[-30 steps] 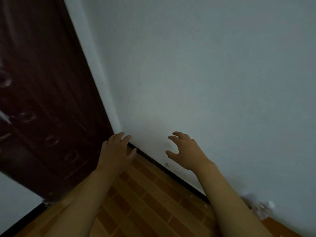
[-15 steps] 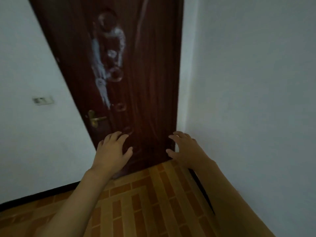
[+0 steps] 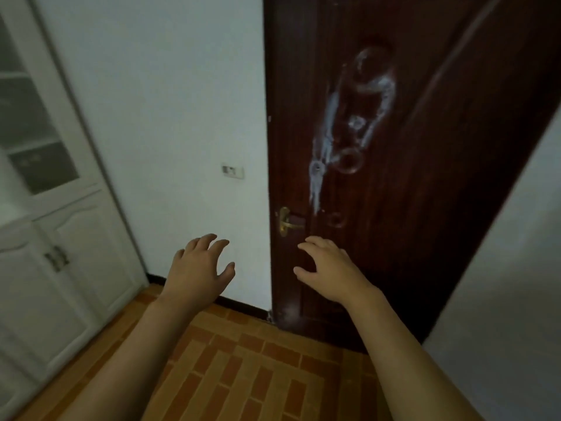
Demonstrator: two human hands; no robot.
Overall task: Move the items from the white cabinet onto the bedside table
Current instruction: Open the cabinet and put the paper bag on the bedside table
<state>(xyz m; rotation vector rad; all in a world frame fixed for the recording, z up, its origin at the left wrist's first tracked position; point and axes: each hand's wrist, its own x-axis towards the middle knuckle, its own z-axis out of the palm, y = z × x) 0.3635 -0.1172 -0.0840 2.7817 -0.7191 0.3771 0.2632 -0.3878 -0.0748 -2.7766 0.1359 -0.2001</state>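
1. Currently both hands are held out in front of the body, empty. Left hand (image 3: pixel 198 270) has its fingers spread and loosely curled, gripping nothing; right hand (image 3: pixel 329 268) is the same, thumb apart from the fingers, touching nothing.
2. White cabinet (image 3: pixel 45 208) stands at the left edge of view against the white wall (image 3: pixel 170 117). Upper section has glazed doors (image 3: pixel 33 123) with shelves behind; lower section has two panelled doors meeting at a pair of dark handles (image 3: pixel 57 258). All doors look closed.
3. Items to be moved: not identifiable. Grey blurred shapes sit behind the glass on the shelves, but motion blur and dim light hide what they are. Bedside table is not in view.
4. Ahead: dark wooden door (image 3: pixel 394 177) with a brass lever handle (image 3: pixel 285 221), a wall switch (image 3: pixel 233 171) beside it, brick-pattern floor (image 3: pixel 243 375) below.
5. Handling judgement: weight, stiffness and fragility cannot be assessed until the items are seen. Glass doors are fragile, so take hold at the frame or knob, not the pane. Lower doors: pinch one dark handle and pull.
6. Stage judgement: approach only; nothing carried yet. Next move calls for facing the cabinet and opening a door with one hand, leaving the other free.
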